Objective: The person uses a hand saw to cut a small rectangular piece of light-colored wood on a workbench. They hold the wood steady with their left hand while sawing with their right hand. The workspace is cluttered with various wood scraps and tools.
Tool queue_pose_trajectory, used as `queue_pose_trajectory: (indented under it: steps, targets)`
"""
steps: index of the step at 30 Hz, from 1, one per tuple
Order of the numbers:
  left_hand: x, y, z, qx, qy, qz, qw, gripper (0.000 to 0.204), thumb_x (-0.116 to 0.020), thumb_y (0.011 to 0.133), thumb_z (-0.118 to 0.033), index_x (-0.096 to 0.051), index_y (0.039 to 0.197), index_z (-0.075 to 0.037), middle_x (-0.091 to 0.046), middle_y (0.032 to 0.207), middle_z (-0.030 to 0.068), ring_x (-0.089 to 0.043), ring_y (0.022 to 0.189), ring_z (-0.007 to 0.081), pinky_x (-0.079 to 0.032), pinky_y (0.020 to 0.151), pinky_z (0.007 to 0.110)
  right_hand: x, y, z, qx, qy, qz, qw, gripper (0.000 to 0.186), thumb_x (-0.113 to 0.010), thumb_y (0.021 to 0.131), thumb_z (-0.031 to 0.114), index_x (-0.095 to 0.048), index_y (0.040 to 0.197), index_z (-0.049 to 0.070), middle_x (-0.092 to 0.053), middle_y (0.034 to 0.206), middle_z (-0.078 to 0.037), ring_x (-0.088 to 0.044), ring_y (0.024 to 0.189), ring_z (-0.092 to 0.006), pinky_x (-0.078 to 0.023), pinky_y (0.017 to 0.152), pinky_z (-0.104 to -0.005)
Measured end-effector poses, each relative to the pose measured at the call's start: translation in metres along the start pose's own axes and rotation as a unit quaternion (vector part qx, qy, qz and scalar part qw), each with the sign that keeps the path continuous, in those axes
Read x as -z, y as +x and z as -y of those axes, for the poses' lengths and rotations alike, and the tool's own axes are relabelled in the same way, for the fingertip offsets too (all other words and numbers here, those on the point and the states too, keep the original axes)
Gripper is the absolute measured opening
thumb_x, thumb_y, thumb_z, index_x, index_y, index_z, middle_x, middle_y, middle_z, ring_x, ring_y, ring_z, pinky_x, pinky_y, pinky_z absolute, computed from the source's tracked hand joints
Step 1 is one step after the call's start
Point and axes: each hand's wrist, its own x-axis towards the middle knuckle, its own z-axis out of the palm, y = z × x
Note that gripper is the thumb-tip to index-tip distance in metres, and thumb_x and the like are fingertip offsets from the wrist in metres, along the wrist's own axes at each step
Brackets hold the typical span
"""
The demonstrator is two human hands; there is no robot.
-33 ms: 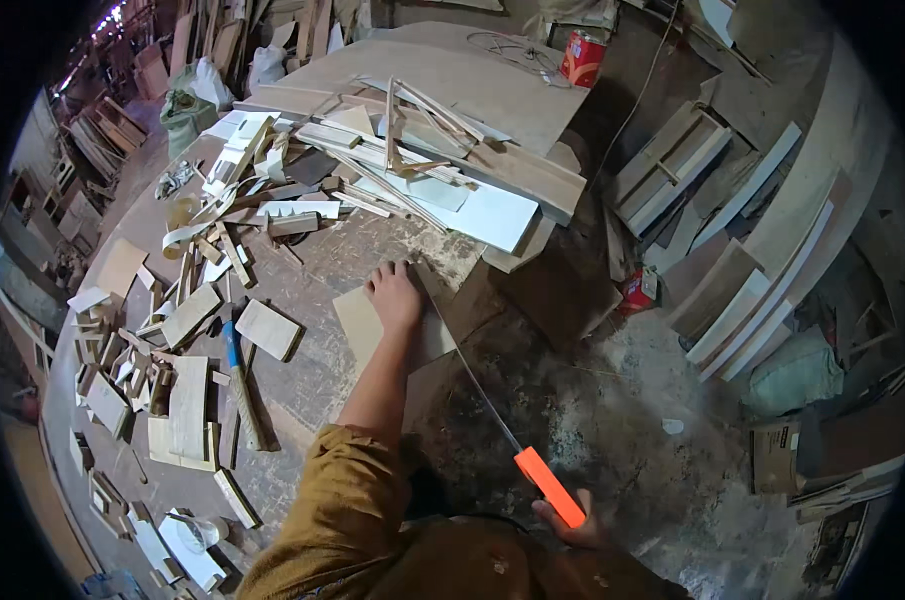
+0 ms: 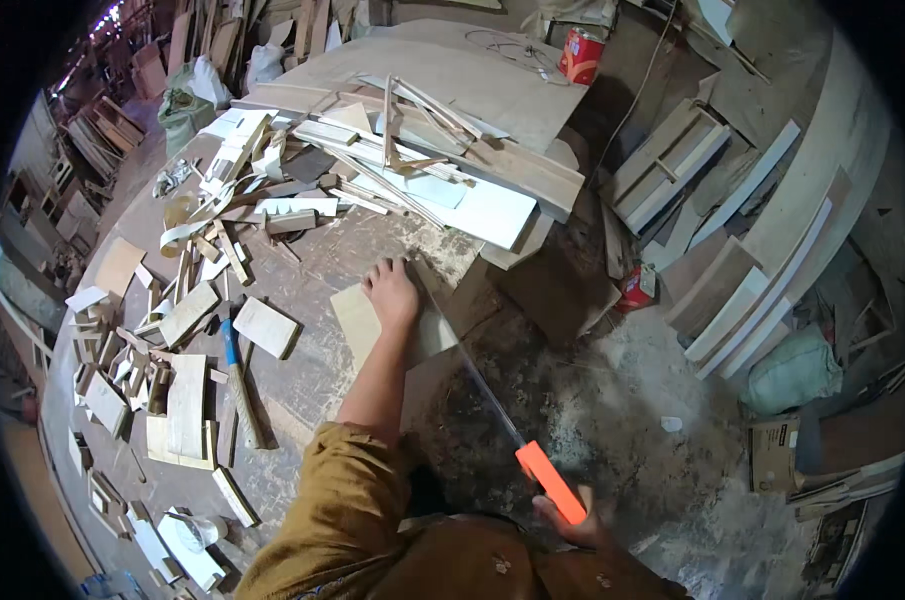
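Observation:
My left hand (image 2: 390, 292) rests on a thin light-brown board (image 2: 356, 318) at the table's near edge, its bent fingers reaching the board's far edge. My right hand (image 2: 580, 518) is wrapped round the orange handle of a handsaw (image 2: 547, 478), which partly hides its fingers. The saw's narrow blade slants away to the left and meets the board just right of my left hand. Whether the teeth are inside a cut cannot be made out. Left of my forearm lies a hammer (image 2: 240, 385) with a blue and wooden handle, beside a small wooden block (image 2: 266, 328).
Wood offcuts (image 2: 187, 400) crowd the table's left side. Long strips and a white panel (image 2: 492, 215) lie beyond my left hand. A red can (image 2: 581, 56) stands at the far end. Boards (image 2: 762, 300) and a pale green sack (image 2: 794, 372) are on the floor at right.
The saw handle has shifted very slightly away from me, and the blade looks blurrier. My left hand and the board keep their place.

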Motion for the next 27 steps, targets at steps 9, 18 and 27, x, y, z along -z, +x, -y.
queue_pose_trajectory:
  steps: [9, 18, 27]
  targets:
    - [0.002, 0.005, -0.005, 0.016, 0.012, 0.010, 1.000, 0.025, -0.047, 0.085, -0.015, -0.061, 0.106, -0.008, -0.055, 0.111, 0.0124, -0.046, 0.113, 0.0287, -0.032, 0.096, 0.046, -0.015, -0.021, -0.008, 0.014, 0.062, -0.124, 0.990, 0.026, -0.072, 0.085, 0.026, -0.063, 0.078, 0.002, -0.052, 0.059, 0.002, -0.048, 0.057, -0.0042, -0.038, 0.050, -0.0277]
    - [0.006, 0.003, -0.008, 0.027, 0.022, -0.001, 0.999, 0.024, -0.048, 0.084, -0.014, -0.061, 0.104, -0.008, -0.057, 0.109, 0.0119, -0.048, 0.110, 0.0297, -0.034, 0.094, 0.045, -0.003, 0.000, -0.041, 0.019, 0.072, -0.071, 0.995, 0.022, -0.069, 0.086, 0.019, -0.058, 0.075, 0.004, -0.054, 0.065, 0.002, -0.049, 0.056, -0.0078, -0.039, 0.053, -0.0266]
    - [0.008, 0.004, -0.009, 0.044, 0.004, 0.025, 0.999, 0.035, -0.063, 0.074, -0.016, -0.061, 0.109, -0.009, -0.055, 0.114, 0.0112, -0.046, 0.115, 0.0289, -0.033, 0.098, 0.045, 0.038, 0.034, -0.059, 0.076, 0.446, 0.058, 0.890, 0.016, -0.066, 0.086, 0.014, -0.054, 0.078, 0.006, -0.051, 0.063, -0.001, -0.047, 0.055, -0.0109, -0.038, 0.053, -0.0269]
